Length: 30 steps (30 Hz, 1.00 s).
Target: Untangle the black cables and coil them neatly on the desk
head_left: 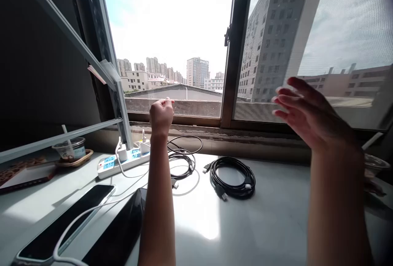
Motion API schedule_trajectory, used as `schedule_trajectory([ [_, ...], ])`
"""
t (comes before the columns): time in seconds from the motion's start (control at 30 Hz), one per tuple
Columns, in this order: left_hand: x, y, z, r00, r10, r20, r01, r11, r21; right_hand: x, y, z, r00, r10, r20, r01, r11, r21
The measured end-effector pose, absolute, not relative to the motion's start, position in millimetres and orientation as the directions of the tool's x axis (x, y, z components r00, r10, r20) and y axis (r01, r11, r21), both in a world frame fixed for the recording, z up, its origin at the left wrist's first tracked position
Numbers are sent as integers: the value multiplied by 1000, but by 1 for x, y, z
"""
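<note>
My left hand [161,112] is raised in front of the window with its fingers curled closed, seen from the back. Whatever it may hold is hidden. Higher and to the right, my right hand [310,112] is in the air, open, fingers spread and slightly bent, with nothing in it. On the table between my arms lies a coiled black cable [233,178] with HDMI-like plugs at its ends. Another coil of black cable [184,163] lies partly behind my left forearm.
A white power strip [107,167] with chargers plugged in stands at the left. In front of it lie a phone [67,225] and a dark tablet-like slab [116,233], with a white cord across. Further left are a plastic cup [70,149] and a metal shelf frame [123,122].
</note>
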<state>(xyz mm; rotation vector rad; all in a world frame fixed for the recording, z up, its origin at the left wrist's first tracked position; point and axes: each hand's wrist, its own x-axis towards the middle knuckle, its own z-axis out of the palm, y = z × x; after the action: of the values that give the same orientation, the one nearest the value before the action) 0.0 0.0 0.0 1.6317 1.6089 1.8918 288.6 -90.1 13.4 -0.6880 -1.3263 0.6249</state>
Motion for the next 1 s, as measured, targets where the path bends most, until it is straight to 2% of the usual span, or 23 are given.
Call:
schedule_trajectory([
  [0.07,4,-7,5,-386,615,687,473,-507,720,277,-78,4,-67,878,474,278,473,-836],
  [0.1,6,-12,7,-384,571,726,475,-552,686,270,-72,-2,-173,932,317,427,361,-829],
  [0.17,11,-22,12,-379,500,779,476,-616,628,253,-61,-16,-280,958,-53,668,155,-728],
  [0.2,14,-28,15,-376,479,793,462,-645,609,243,-56,-24,-295,937,-185,741,103,-663],
  [0.23,17,-33,17,-371,471,801,438,-671,598,232,-52,-30,-304,924,-232,773,97,-626],
  [0.3,24,-43,20,-350,456,818,392,-722,570,211,-49,-40,-346,931,-116,688,168,-706],
  [0.4,35,-53,21,-286,393,874,338,-812,476,186,-52,-39,-354,931,92,387,236,-891],
  [0.5,42,-56,21,-233,342,910,273,-875,399,175,-60,-29,-299,931,208,161,265,-951],
  [0.67,47,-64,22,-131,335,933,259,-897,359,178,-69,-18,-186,914,361,-30,362,-932],
  [0.87,57,-73,23,-117,304,945,260,-909,325,186,-86,-10,-58,865,499,-69,495,-866],
  [1.0,73,-70,17,-54,340,939,243,-908,343,194,-97,-2,-15,830,557,-57,556,-829],
])
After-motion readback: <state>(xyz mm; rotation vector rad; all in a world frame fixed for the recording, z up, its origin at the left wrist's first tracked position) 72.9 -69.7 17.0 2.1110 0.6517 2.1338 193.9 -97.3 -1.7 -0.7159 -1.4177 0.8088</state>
